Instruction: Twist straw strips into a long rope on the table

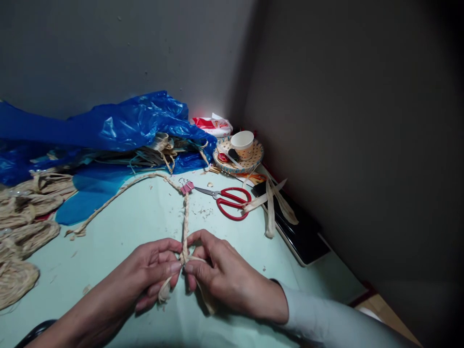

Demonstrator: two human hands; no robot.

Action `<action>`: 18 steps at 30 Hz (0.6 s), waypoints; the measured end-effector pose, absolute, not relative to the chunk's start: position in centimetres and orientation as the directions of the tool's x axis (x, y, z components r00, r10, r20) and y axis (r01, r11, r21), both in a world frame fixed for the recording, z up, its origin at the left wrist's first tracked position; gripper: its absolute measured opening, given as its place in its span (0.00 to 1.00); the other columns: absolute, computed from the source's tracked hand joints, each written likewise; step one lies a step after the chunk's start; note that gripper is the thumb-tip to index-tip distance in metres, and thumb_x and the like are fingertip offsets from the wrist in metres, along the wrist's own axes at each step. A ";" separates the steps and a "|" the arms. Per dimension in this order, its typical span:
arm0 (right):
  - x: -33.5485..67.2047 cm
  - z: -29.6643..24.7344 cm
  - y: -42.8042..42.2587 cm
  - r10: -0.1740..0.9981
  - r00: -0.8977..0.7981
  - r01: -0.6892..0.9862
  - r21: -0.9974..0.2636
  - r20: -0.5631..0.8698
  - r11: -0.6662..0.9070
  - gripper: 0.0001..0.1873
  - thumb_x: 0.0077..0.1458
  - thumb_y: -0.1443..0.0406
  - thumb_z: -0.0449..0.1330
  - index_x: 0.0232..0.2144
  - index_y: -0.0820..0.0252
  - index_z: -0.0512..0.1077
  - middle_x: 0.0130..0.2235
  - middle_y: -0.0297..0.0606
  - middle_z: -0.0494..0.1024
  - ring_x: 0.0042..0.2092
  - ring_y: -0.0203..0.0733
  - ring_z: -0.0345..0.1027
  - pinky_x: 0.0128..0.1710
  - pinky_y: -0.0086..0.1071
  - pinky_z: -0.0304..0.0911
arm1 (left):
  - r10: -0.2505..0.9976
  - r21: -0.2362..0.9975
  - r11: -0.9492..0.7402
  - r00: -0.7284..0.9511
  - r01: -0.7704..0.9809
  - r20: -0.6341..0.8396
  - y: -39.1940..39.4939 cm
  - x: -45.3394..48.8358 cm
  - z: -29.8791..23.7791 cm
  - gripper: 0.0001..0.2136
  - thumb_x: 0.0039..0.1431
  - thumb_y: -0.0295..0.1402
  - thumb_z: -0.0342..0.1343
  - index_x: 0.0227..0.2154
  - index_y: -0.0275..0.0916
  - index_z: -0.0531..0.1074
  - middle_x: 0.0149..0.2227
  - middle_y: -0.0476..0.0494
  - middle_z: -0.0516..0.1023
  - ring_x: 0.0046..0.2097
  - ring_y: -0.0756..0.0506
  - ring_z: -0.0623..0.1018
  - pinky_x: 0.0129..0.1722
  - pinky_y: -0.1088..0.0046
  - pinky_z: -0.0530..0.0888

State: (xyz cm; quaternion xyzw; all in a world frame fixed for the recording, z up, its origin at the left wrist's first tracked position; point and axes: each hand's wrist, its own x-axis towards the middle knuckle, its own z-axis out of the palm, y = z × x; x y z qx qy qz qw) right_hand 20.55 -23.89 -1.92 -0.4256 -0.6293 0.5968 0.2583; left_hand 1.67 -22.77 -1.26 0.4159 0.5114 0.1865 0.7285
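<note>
Mid-braid: your left hand (155,270) and right hand (221,275) both pinch closed on the near end of the straw braid (186,217), lying along the desk (119,241) below the pink clip (187,187); the next crossover likely wants even tension.

Left hand (159,270), right hand (221,275) pinching braided straw (185,222) — red scissors (232,200) near

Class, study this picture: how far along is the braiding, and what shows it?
Done: a long braid curves from the left to the pink clip, then runs down to the hands. In hand: the left hand and right hand pinch its working end, loose strands trailing. Seemingly left: spare strips lie by the scissors.
</note>
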 end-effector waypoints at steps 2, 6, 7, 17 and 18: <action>20.4 -1.9 -24.0 0.850 -0.493 0.256 -0.965 -0.187 -0.063 0.16 0.63 0.67 0.53 0.53 0.63 0.60 0.29 0.34 0.78 0.31 0.37 0.68 0.35 0.30 0.63 | 0.670 0.773 0.618 0.420 0.142 -0.613 -23.0 2.0 -1.2 0.12 0.52 0.39 0.64 0.33 0.38 0.69 0.19 0.59 0.65 0.17 0.58 0.49 0.16 0.80 0.48; 20.4 -1.3 -24.3 0.858 -0.474 0.381 -0.925 -0.196 -0.001 0.21 0.62 0.68 0.52 0.57 0.64 0.57 0.30 0.35 0.79 0.33 0.40 0.69 0.41 0.34 0.62 | 0.715 0.780 0.612 0.331 0.129 -0.616 -23.4 2.6 -1.4 0.14 0.50 0.44 0.64 0.28 0.37 0.71 0.21 0.56 0.66 0.19 0.57 0.51 0.18 0.79 0.47; 20.4 -1.2 -24.4 0.862 -0.468 0.416 -0.909 -0.196 0.019 0.21 0.62 0.67 0.52 0.57 0.63 0.58 0.31 0.35 0.79 0.35 0.41 0.68 0.43 0.35 0.61 | 0.737 0.788 0.600 0.290 0.137 -0.611 -23.4 2.7 -1.5 0.15 0.50 0.45 0.63 0.27 0.37 0.71 0.21 0.56 0.65 0.20 0.57 0.52 0.19 0.80 0.48; 22.0 0.3 -22.2 0.898 -0.431 0.572 -0.796 -0.086 0.198 0.14 0.66 0.60 0.52 0.48 0.58 0.71 0.37 0.38 0.79 0.41 0.43 0.69 0.41 0.32 0.58 | 0.817 0.835 0.523 0.179 0.171 -0.548 -23.5 2.9 -2.6 0.20 0.46 0.51 0.62 0.20 0.39 0.66 0.15 0.62 0.52 0.17 0.56 0.49 0.18 0.77 0.43; 22.1 0.6 -21.2 0.920 -0.392 0.596 -0.768 -0.023 0.235 0.13 0.67 0.61 0.51 0.45 0.59 0.73 0.39 0.39 0.79 0.41 0.42 0.69 0.41 0.32 0.57 | 0.820 0.836 0.517 0.177 0.183 -0.545 -23.5 2.9 -2.7 0.20 0.45 0.52 0.62 0.20 0.39 0.66 0.15 0.61 0.52 0.17 0.56 0.49 0.18 0.77 0.43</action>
